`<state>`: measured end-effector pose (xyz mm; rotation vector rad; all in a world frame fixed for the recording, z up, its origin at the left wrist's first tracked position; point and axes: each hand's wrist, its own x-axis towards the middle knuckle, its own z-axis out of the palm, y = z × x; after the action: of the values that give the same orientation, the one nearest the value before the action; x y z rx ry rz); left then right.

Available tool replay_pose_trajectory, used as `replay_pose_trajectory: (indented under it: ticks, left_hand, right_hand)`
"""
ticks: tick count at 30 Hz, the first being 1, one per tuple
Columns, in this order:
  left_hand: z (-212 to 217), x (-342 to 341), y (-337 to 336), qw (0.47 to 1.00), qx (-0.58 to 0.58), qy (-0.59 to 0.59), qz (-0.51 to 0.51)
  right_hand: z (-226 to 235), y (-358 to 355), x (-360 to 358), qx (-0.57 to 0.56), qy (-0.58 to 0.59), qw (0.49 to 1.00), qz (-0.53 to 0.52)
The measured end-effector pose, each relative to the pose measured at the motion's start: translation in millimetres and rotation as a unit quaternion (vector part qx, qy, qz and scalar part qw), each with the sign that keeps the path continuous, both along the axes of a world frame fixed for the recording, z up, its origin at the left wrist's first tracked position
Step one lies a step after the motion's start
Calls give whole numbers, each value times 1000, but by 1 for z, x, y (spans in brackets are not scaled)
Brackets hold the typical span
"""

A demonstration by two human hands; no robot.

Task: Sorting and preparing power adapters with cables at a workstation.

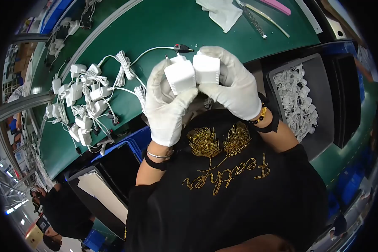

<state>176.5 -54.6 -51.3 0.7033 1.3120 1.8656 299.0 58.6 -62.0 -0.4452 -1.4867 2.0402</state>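
Both of my hands wear white gloves and are raised side by side in front of my chest. My left hand (pixel 166 101) is closed on a white power adapter (pixel 180 77), its pins pointing away from me. In my right hand (pixel 237 86) a second white power adapter (pixel 207 68) is gripped between thumb and fingers. The two adapters sit close together, nearly touching. Just beyond them a cable with a dark plug end (pixel 183 48) lies on the green table (pixel 155 25). Left of my left hand is a pile of white adapters (pixel 86 94) with bundled cables.
A grey bin (pixel 326 105) full of white corded adapters stands to my right. On the far part of the table lie a white cloth (pixel 221 14), a pen (pixel 256 26) and a pink strip (pixel 277 6). A black bin with cardboard (pixel 103 193) is at lower left; another person (pixel 67 210) sits beyond it.
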Motion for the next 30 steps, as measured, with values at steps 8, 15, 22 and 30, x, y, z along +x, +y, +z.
replay_pose_trajectory:
  ticks: [8, 15, 22, 30]
  left_hand:
    - [2, -4, 11, 965, -100, 240, 17]
    - [5, 11, 18, 982, -66, 169, -61]
    - [-12, 73, 95, 963, 44, 118, -239]
    - [-2, 121, 117, 952, 97, 92, -274]
  right_hand:
    - [15, 9, 14, 213, -16, 974, -79]
    - [15, 7, 28, 236, -142, 961, 4]
    - [23, 34, 41, 549, -294, 768, -150]
    - [2, -4, -47, 512, -222, 514, -651]
